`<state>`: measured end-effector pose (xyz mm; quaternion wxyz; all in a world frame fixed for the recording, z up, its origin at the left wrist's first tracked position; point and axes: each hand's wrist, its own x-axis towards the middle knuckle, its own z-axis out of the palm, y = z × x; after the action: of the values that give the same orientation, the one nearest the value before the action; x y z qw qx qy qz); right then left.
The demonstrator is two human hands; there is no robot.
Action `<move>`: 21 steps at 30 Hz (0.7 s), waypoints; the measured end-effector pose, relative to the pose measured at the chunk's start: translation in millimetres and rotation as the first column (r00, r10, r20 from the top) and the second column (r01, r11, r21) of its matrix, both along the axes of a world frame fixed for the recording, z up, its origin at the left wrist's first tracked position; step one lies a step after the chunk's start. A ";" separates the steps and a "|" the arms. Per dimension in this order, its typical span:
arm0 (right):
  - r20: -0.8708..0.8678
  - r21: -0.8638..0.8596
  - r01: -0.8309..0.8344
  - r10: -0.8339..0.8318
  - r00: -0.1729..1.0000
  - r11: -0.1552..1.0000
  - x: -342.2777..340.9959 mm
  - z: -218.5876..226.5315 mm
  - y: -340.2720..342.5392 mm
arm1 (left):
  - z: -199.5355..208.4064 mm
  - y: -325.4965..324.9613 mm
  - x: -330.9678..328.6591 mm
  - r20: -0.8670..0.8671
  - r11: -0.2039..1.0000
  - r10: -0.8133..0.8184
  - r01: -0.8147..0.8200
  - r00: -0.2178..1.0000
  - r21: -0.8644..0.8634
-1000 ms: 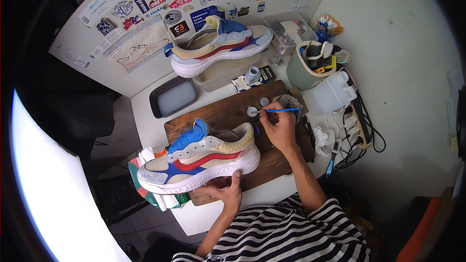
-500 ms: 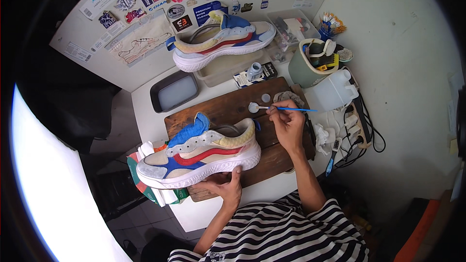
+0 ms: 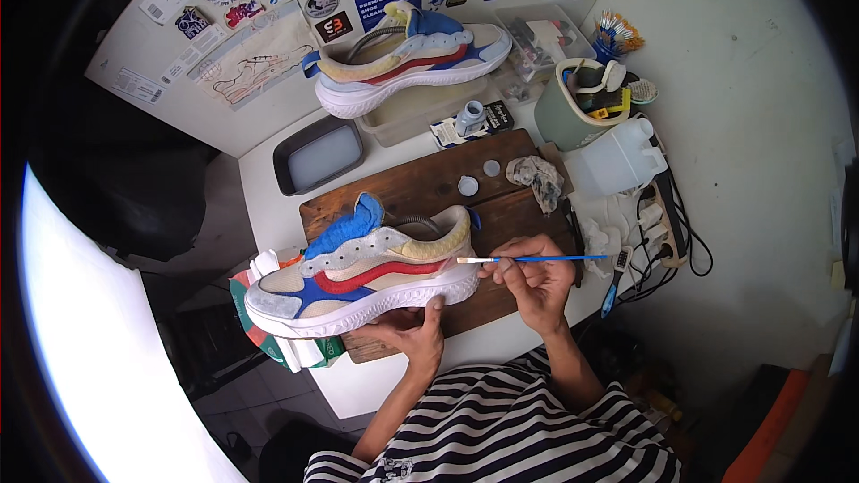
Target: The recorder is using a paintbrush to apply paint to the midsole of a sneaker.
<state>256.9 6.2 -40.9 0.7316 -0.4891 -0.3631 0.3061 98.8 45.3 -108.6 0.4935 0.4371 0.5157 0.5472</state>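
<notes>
Just above the left hand (image 3: 416,335), which grips its ribbed white sole from below, the near shoe (image 3: 367,282) shows its side. To its right, the right hand (image 3: 537,284) pinches a slim blue brush (image 3: 559,258), bristles at or just off the heel. Brushwork there looks under way; coverage cannot be told. Eyelets stand unlaced, the padded collar looks yellowish, the red stripe fuzzy. Beyond the right hand lies crumpled cloth (image 3: 537,181).
</notes>
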 end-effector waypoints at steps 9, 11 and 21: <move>0.173 -0.020 -0.019 0.022 0.985 1.000 -9.2 3.2 4.6 | -1.5 -0.4 -0.3 0.035 1.000 0.002 -0.002 0.999 -0.008; 0.192 -0.023 -0.025 0.028 0.981 0.999 -8.6 2.6 4.4 | -0.8 -0.6 -0.7 0.053 1.000 0.004 -0.004 0.999 -0.006; 0.310 -0.012 0.008 -0.004 0.951 1.000 -9.1 4.5 5.3 | 5.1 0.8 0.9 0.062 1.000 -0.008 0.008 0.998 0.001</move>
<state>247.8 11.6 -36.3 0.6632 -0.5369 -0.4701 0.2256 99.7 46.1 -103.5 0.5114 0.4221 0.4983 0.5586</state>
